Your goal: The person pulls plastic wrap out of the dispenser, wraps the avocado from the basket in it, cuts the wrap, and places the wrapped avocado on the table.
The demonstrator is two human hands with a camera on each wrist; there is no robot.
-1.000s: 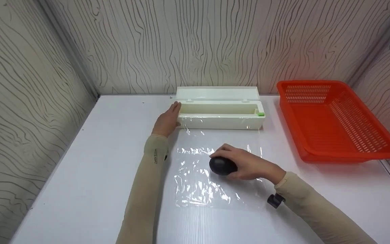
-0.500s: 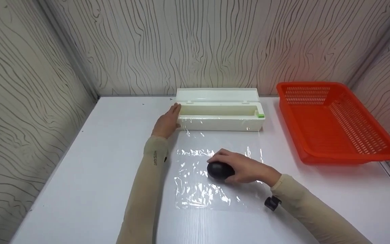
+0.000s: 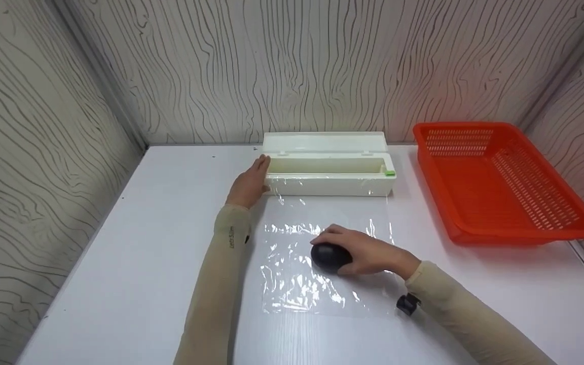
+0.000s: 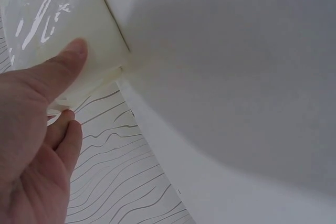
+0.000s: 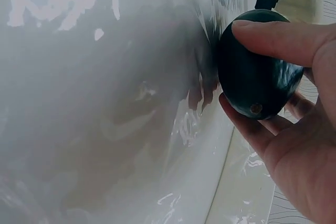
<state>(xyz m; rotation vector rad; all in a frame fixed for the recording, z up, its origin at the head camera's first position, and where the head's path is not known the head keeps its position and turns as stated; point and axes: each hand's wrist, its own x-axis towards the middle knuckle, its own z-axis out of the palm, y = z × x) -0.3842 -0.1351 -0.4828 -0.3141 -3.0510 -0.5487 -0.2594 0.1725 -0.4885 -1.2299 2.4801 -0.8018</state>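
Observation:
A white cling film dispenser [image 3: 330, 185] stands at the back of the table with its lid raised. Clear cling film [image 3: 292, 284] runs from it toward the front and lies spread, wrinkled and shiny. My left hand [image 3: 249, 185] grips the dispenser's left end; in the left wrist view the thumb [image 4: 73, 56] lies on its front face. Over the film, my right hand [image 3: 368, 251] holds a dark, smooth avocado [image 3: 330, 257] between thumb and fingers. A small brown stem scar shows on the avocado [image 5: 257, 77] in the right wrist view. Whether it touches the film, I cannot tell.
On the right stands a red plastic basket [image 3: 454, 210] with slotted sides. A green slider [image 3: 390, 173] sits at the dispenser's right end. Wood-patterned walls [image 3: 292, 71] enclose the white table [image 3: 160, 253] at the back and both sides.
The right hand with the avocado has shifted slightly left and nearer, then held almost still. The left hand stays on the dispenser. The head view has tilted a little.

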